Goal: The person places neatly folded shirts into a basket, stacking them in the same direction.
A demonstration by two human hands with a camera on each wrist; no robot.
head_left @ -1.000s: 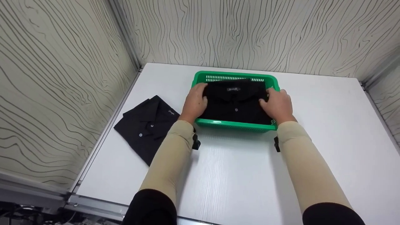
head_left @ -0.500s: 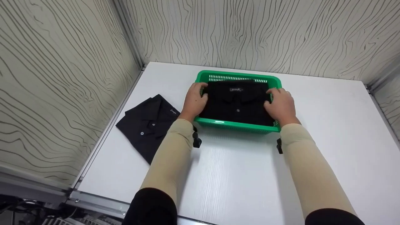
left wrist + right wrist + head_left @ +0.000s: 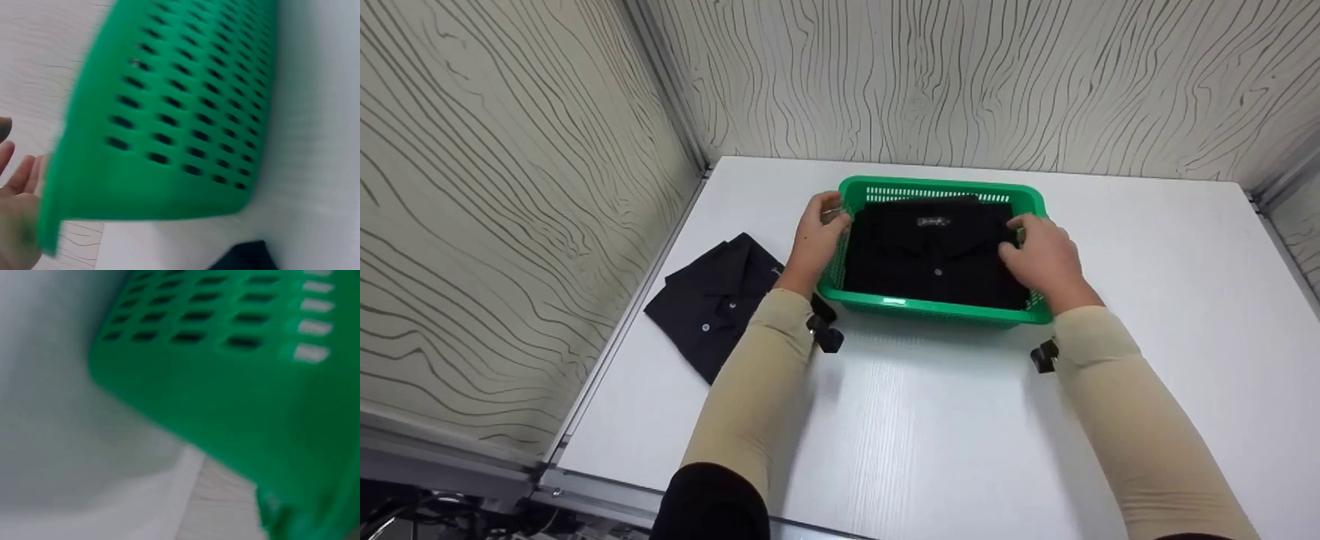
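Note:
A green plastic basket (image 3: 934,306) with slotted sides stands on the white table, and a folded black button-up shirt (image 3: 896,262) lies flat in it, collar and label facing up. My left hand (image 3: 816,238) is over the basket's left rim, thumb and fingers loosely bent with a gap between them, off the shirt. Over the right rim is my right hand (image 3: 1044,256), its thumb and fingertips close above the shirt's right edge. The left wrist view has the basket's slotted wall (image 3: 180,101) with my left hand (image 3: 19,219) beyond the rim.
A second folded black shirt (image 3: 709,296) lies turned at an angle on the table, left of the basket and partly behind my left forearm. Wood-patterned panels (image 3: 930,82) rise behind and on the left of the white table (image 3: 885,442).
My left hand has drawn back from the shirt's left edge and out over the rim. My right hand has shifted slightly right. The shirt stays in the basket.

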